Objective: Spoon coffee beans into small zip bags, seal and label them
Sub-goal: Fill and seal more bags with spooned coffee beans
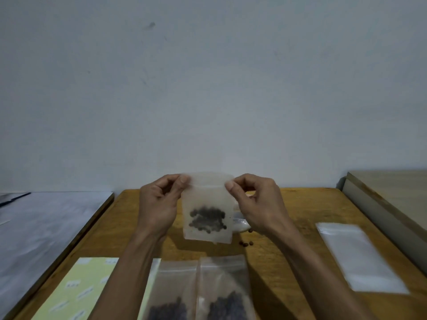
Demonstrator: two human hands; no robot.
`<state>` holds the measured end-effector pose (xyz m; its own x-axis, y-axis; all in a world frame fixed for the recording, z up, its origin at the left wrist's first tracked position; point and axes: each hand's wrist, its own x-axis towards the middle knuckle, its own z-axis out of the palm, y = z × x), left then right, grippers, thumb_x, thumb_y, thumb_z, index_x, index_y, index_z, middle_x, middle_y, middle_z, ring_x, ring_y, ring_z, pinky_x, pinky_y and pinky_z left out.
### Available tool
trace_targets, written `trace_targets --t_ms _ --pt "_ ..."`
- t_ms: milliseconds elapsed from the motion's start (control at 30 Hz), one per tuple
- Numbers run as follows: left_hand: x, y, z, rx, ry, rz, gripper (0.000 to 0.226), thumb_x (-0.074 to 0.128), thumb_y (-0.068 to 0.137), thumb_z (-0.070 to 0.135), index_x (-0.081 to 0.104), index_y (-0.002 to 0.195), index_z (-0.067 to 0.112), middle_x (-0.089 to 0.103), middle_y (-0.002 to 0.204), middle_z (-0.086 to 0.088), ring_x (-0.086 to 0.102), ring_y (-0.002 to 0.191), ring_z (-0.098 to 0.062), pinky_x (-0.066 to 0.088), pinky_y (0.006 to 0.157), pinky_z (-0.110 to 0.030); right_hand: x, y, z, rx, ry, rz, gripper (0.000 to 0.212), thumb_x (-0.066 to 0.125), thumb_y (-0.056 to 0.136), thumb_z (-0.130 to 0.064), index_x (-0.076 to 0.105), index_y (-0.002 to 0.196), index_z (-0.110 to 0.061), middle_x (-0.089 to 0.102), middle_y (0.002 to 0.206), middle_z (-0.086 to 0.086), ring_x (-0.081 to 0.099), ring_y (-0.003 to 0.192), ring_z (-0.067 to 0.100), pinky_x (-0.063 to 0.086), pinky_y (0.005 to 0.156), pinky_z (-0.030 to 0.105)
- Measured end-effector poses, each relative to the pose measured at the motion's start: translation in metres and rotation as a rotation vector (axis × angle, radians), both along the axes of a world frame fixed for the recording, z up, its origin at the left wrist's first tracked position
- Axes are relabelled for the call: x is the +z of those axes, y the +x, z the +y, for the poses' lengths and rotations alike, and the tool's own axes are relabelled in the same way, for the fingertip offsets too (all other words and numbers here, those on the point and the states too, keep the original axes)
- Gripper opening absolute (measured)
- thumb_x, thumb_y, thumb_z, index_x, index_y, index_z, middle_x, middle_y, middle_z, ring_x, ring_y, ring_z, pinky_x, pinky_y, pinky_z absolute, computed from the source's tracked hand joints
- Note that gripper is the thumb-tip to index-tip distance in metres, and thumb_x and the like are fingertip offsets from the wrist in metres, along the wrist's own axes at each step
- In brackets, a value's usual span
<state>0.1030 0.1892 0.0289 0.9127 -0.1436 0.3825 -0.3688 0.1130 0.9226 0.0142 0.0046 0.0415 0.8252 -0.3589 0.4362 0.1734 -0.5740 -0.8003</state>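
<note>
- The setting was a plain indoor room serving as a small hand-packing station, seemingly domestic rather than industrial.
- A bare, pale grey painted wall [208, 77] with small scuffs stood behind.
- A worn brown wooden table [288, 262] carried a pale yellow label sheet [78, 289], a stack of empty clear plastic zip bags [355, 255] and scattered dark coffee beans [246, 243].

The label sheet [76, 289] carries small printed marks, all too blurred to read.
</note>
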Motion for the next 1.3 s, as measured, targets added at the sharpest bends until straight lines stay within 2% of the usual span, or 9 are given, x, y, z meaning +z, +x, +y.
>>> trace_targets --t_ms 100,233,500,600,833,933,1067,1200,1300 --pt "0.001 -0.008 -0.007 -0.048 -0.023 0.038 0.020 0.070 0.083 0.031 0.077 0.089 0.013 0.077 0.085 -0.001 0.071 0.082 -0.014 0.062 0.079 -0.034 0.001 -0.002 0.006 0.163 0.351 0.105 0.024 0.082 0.079 -0.036 0.075 0.094 -0.018 0.077 0.090 -0.001 0.073 0.086 0.013 0.063 0.078 0.038" --pt "0.000 -0.018 -0.010 -0.217 0.016 0.103 0.032 0.074 0.073 0.036 0.074 0.090 0.009 0.076 0.083 -0.001 0.071 0.080 -0.014 0.061 0.073 -0.032 -0.002 -0.002 0.011 0.164 0.471 0.086 0.017 0.081 0.081 -0.026 0.078 0.091 -0.012 0.079 0.087 0.006 0.075 0.087 0.025 0.060 0.084 0.052" --pt "-0.004 -0.035 -0.008 -0.220 -0.005 0.108 0.021 0.074 0.070 0.021 0.073 0.081 0.003 0.075 0.068 0.001 0.071 0.064 -0.008 0.057 0.060 -0.020 -0.009 -0.014 0.011 0.228 0.547 0.173 0.018 0.079 0.079 -0.028 0.080 0.088 -0.012 0.079 0.088 0.007 0.075 0.089 0.029 0.059 0.082 0.049" --pt "-0.005 -0.038 -0.003 -0.196 0.014 0.149 0.023 0.076 0.068 0.023 0.074 0.081 0.004 0.075 0.071 -0.002 0.070 0.066 -0.012 0.060 0.062 -0.024 -0.009 -0.019 0.015 0.219 0.557 0.192 0.024 0.080 0.074 -0.031 0.080 0.088 -0.011 0.079 0.089 0.006 0.075 0.089 0.026 0.059 0.082 0.049" --pt "-0.011 -0.040 0.043 -0.234 0.150 0.324 0.028 0.073 0.072 0.031 0.075 0.081 0.005 0.074 0.076 -0.004 0.068 0.068 -0.014 0.056 0.055 -0.027 -0.021 -0.027 0.029 0.257 0.688 0.269 0.010 0.078 0.084 -0.018 0.080 0.082 -0.008 0.076 0.079 0.005 0.070 0.069 0.014 0.055 0.056 0.029" --pt "-0.020 -0.036 0.064 -0.192 0.304 0.390 0.037 0.076 0.073 0.030 0.075 0.089 -0.003 0.077 0.086 -0.012 0.068 0.076 -0.022 0.057 0.065 -0.036 -0.039 -0.025 0.048 0.236 0.696 0.359 0.010 0.078 0.083 -0.013 0.077 0.076 -0.006 0.073 0.079 0.008 0.066 0.066 0.015 0.056 0.057 0.030" --pt "-0.043 -0.028 0.084 -0.107 0.567 0.409 0.025 0.080 0.084 0.016 0.072 0.093 -0.006 0.072 0.087 -0.020 0.069 0.073 -0.020 0.061 0.059 -0.034 -0.068 -0.019 0.073 0.159 0.479 0.445 0.010 0.077 0.085 -0.011 0.069 0.087 -0.005 0.072 0.081 0.010 0.069 0.064 0.018 0.063 0.063 0.036" --pt "-0.068 -0.018 0.085 -0.001 0.848 0.319 0.030 0.083 0.083 0.027 0.070 0.086 0.000 0.067 0.074 -0.014 0.063 0.067 -0.021 0.056 0.063 -0.038 -0.089 -0.009 0.086 0.001 -0.043 0.491 0.016 0.079 0.084 -0.032 0.067 0.080 -0.022 0.069 0.078 -0.006 0.066 0.074 0.010 0.057 0.066 0.033" --pt "-0.076 -0.013 0.081 0.093 1.019 0.234 0.033 0.085 0.077 0.038 0.067 0.083 0.011 0.066 0.077 -0.003 0.058 0.072 -0.017 0.049 0.068 -0.033 -0.094 -0.004 0.088 -0.068 -0.288 0.483 0.030 0.076 0.081 -0.043 0.069 0.105 -0.027 0.071 0.104 -0.006 0.063 0.099 0.015 0.056 0.083 0.039"
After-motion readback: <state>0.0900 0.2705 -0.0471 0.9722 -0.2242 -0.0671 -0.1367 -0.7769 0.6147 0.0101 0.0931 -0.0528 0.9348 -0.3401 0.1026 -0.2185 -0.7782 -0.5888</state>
